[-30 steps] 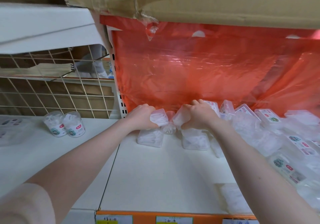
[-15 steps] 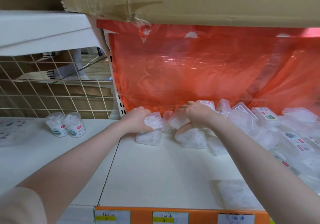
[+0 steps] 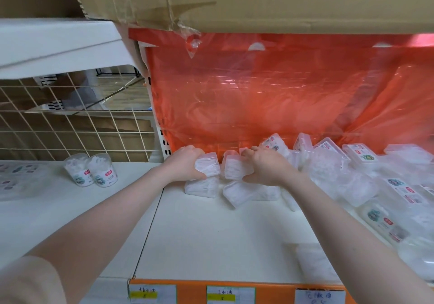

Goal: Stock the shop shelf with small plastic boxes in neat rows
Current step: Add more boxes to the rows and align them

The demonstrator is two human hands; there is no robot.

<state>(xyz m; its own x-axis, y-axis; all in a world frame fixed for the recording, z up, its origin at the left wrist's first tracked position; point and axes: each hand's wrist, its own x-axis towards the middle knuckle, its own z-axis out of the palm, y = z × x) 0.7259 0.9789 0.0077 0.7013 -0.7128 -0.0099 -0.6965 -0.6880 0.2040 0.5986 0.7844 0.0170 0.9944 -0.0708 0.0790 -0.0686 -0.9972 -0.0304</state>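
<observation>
At the back of the white shelf [image 3: 211, 238], my left hand [image 3: 185, 165] grips a clear plastic box [image 3: 207, 166] that sits on top of another box [image 3: 202, 187]. Beside it, my right hand [image 3: 265, 167] grips a second clear box [image 3: 236, 168] above a tilted box [image 3: 244, 193] lying on the shelf. Both held boxes are close together, filled with white contents. A loose heap of the same boxes [image 3: 366, 177], some with labels, spreads along the right side of the shelf.
A red plastic sheet [image 3: 270, 97] hangs behind the shelf, under a cardboard carton [image 3: 258, 1]. Two round cotton-swab tubs [image 3: 94, 173] stand on the neighbouring left shelf before a wire grid [image 3: 70, 125]. Price labels [image 3: 230, 295] line the orange front edge.
Both hands have kept their boxes at the back of the shelf and brought them slightly lower and closer together. The lower right box has tilted. The camera view shifted a little.
</observation>
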